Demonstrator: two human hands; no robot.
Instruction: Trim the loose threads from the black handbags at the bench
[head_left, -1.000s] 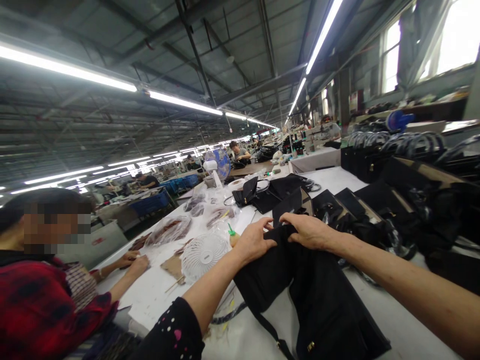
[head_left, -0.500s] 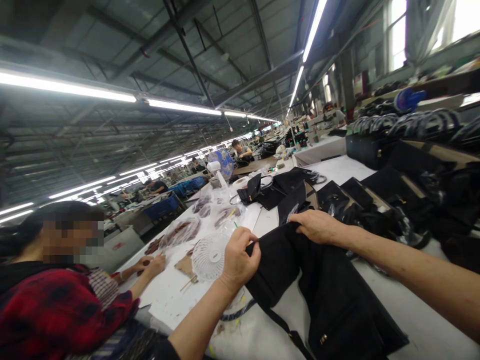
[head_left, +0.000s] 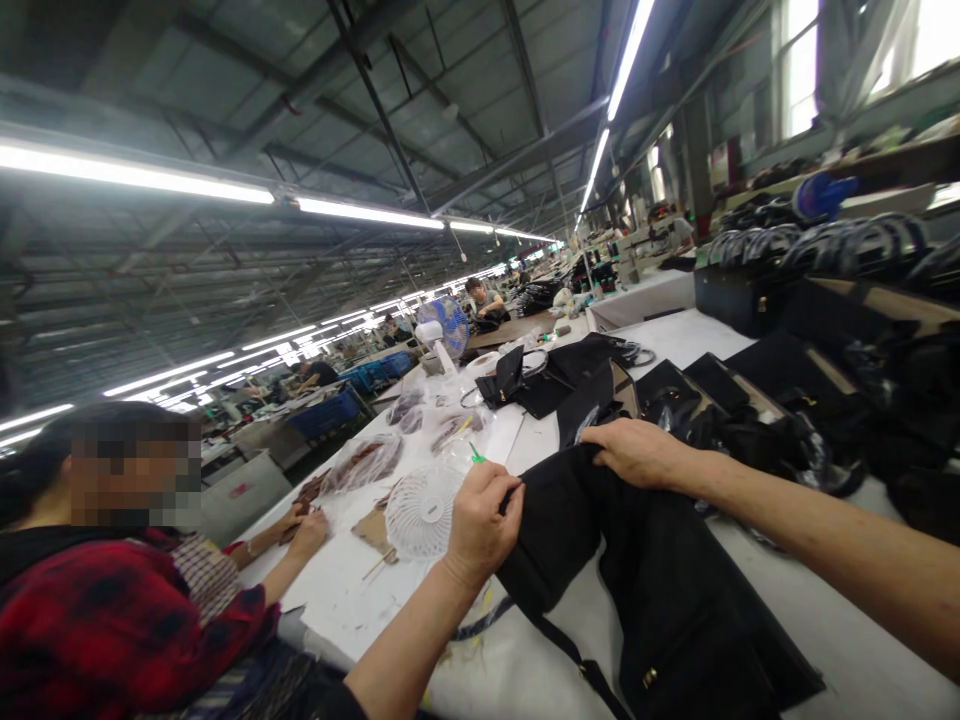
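A black bag point(head_left: 675, 590), limp and partly folded over, hangs between my two hands above the near side of the table. My left hand point(head_left: 484, 525) is closed, thumb against fingers, at the bag's left edge. Just above its knuckles shows a small green tip point(head_left: 477, 455); whether the hand holds it I cannot tell. Wrapped over the upper edge of the bag is my right hand point(head_left: 641, 455), its fingertips partly hidden. Low on the black material sits a small gold-coloured fitting point(head_left: 650, 679), and a dark strap point(head_left: 559, 640) dangles on the left.
A white round fan point(head_left: 426, 512) stands left of my left hand. Several black bags point(head_left: 780, 385) crowd the right side. Plastic-wrapped brown pieces point(head_left: 364, 462) lie on the white table point(head_left: 337, 610). A co-worker in a red checked shirt point(head_left: 135, 620) handles brown pieces at left.
My left hand has shifted very slightly right and down, and more of the green tip shows above it. The hold on the bag looks the same.
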